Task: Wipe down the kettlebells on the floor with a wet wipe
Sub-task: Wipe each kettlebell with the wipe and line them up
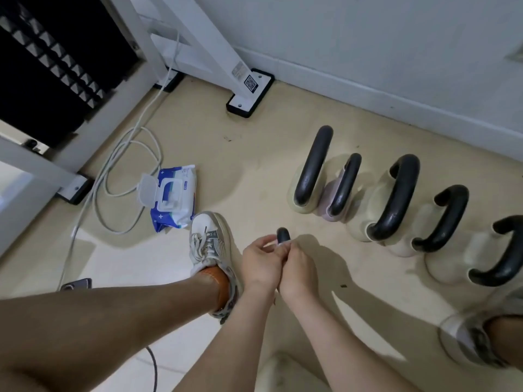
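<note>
Wiping: at lower centre I see a dark kettlebell handle (283,235) poking up between the two hands, with a scrap of white wet wipe (278,244) against it.
Left hand (259,261): fingers curled, pinching the wet wipe onto the handle.
Right hand (300,265): clenched round the same handle just below, touching the left hand.
Kettlebells (396,199): five with black handles stand side by side on the beige floor (254,154), running from centre right to the right edge.
Wipe pack (174,196): blue and white, lid flipped open, left of centre, just beside the white shoe (209,239).
Cable (127,176): white, looped on the floor left of the pack.
Phone (77,284): dark, at lower left; I can only see part of it.
</note>
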Demonstrator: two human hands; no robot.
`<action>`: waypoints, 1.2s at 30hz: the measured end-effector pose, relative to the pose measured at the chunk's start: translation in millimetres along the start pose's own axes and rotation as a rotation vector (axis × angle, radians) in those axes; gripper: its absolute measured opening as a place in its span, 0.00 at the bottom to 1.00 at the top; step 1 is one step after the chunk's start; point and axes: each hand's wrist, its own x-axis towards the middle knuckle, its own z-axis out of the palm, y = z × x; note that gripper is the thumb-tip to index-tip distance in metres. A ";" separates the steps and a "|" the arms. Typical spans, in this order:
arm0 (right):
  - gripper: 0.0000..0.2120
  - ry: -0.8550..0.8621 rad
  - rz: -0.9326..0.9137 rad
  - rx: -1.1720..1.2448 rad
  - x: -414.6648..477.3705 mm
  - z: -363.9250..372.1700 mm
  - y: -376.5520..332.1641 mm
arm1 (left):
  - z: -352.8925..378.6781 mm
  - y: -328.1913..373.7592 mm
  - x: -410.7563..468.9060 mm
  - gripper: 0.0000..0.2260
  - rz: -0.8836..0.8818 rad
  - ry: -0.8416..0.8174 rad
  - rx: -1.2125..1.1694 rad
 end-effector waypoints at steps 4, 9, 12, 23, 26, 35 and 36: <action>0.13 -0.019 -0.082 -0.154 21.1 6.6 -14.9 | -1.8 14.9 23.5 0.15 0.078 0.026 0.142; 0.12 -0.101 -0.179 -0.476 45.4 10.6 -20.6 | -0.3 15.7 41.2 0.08 0.000 -0.060 0.068; 0.08 -0.226 -0.060 -0.178 56.9 7.6 -24.8 | 5.2 17.9 44.9 0.12 -0.095 -0.132 -0.025; 0.14 -0.087 0.133 0.616 -2.1 -11.0 -1.4 | 0.3 2.5 -13.9 0.16 0.036 -0.136 -0.130; 0.10 -0.022 0.061 0.604 -19.2 -13.7 7.6 | -4.2 -6.3 -22.4 0.08 0.128 -0.159 0.012; 0.06 -0.163 0.063 0.366 -0.3 -63.5 5.4 | 6.0 4.5 9.5 0.19 -0.206 -0.145 -0.171; 0.07 -0.145 0.054 0.359 6.3 -68.0 7.9 | 9.3 4.6 12.2 0.21 -0.220 -0.128 -0.182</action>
